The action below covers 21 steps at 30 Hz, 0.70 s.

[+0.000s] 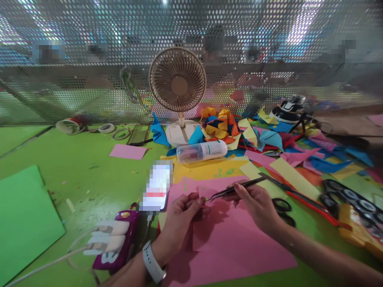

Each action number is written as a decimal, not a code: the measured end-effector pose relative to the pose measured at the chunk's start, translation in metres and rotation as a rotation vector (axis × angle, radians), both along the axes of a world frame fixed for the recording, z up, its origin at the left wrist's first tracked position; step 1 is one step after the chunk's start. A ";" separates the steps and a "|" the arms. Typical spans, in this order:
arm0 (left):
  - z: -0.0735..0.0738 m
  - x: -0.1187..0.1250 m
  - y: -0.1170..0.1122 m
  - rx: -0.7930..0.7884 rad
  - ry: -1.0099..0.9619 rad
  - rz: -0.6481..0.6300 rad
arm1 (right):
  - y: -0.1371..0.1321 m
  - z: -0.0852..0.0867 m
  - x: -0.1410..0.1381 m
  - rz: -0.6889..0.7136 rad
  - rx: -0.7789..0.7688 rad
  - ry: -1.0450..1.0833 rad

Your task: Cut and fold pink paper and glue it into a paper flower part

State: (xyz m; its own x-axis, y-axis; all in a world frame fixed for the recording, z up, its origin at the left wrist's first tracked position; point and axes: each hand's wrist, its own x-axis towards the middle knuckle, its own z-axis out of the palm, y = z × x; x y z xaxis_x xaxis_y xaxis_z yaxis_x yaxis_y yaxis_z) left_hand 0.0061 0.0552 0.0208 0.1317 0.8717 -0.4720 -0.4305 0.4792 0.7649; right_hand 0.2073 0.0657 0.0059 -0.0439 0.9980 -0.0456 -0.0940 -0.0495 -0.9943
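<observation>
A pair of dark tweezers (253, 182) is pinched in my right hand (254, 201), with its fine tips pointing left. The tips are close to the fingertips of my left hand (186, 211), which are pressed together. Whatever those fingers hold is too small to make out; a tiny green speck shows beside them. Both hands are above a large pink paper sheet (239, 247). A few green bits lie near the sheet's far edge, and more are scattered on the yellow paper (179, 171) behind it.
Left of the sheet are a lit phone (156, 187) and a purple power strip (127, 239) with white plugs. Behind stand a fan (179, 85), a clear bottle (214, 149) and piled folded paper (220, 125). Black-handled scissors (283, 205) and a red-black cutter (311, 203) lie right.
</observation>
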 end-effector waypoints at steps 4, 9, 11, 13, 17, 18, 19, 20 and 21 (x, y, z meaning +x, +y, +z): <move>0.002 0.001 -0.001 0.008 0.010 -0.001 | 0.002 -0.004 -0.002 -0.017 -0.058 0.052; 0.002 0.001 -0.003 0.033 0.031 -0.023 | 0.002 -0.003 -0.004 -0.016 -0.073 0.056; 0.001 0.001 -0.003 0.040 0.027 -0.030 | 0.002 -0.003 -0.004 -0.010 -0.057 0.050; -0.001 0.001 -0.003 0.048 0.026 -0.044 | 0.002 -0.005 -0.004 -0.002 -0.026 0.043; -0.004 0.000 -0.004 0.061 0.040 -0.068 | 0.001 -0.005 -0.003 -0.006 0.002 -0.010; -0.004 0.000 -0.004 0.060 0.038 -0.069 | 0.000 -0.004 -0.002 -0.007 0.006 -0.022; -0.004 0.000 -0.004 0.060 0.034 -0.070 | 0.000 -0.003 -0.002 -0.007 0.012 -0.030; -0.005 0.000 -0.004 0.059 0.028 -0.071 | -0.001 -0.002 -0.003 -0.005 0.020 -0.037; -0.005 0.000 -0.005 0.061 0.022 -0.071 | -0.002 -0.001 -0.003 -0.005 0.027 -0.040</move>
